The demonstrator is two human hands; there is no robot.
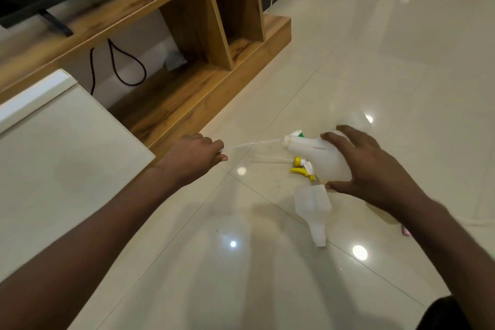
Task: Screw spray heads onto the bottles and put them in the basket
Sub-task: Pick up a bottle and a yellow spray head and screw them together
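0 bottles are finished: the right hand is gripping a white plastic bottle, the left hand is pinching a clear dip tube; yellow spray head lying near, no basket showing.

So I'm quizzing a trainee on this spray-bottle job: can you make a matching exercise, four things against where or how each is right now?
Things:
1. held bottle
2. yellow spray head
3. second bottle
4. clear tube

States:
A. lying on the floor, untouched, neck toward the camera
B. pinched by the left hand
C. gripped by the right hand
D. on the floor, partly behind the held bottle

Pairs: 1-C, 2-D, 3-A, 4-B
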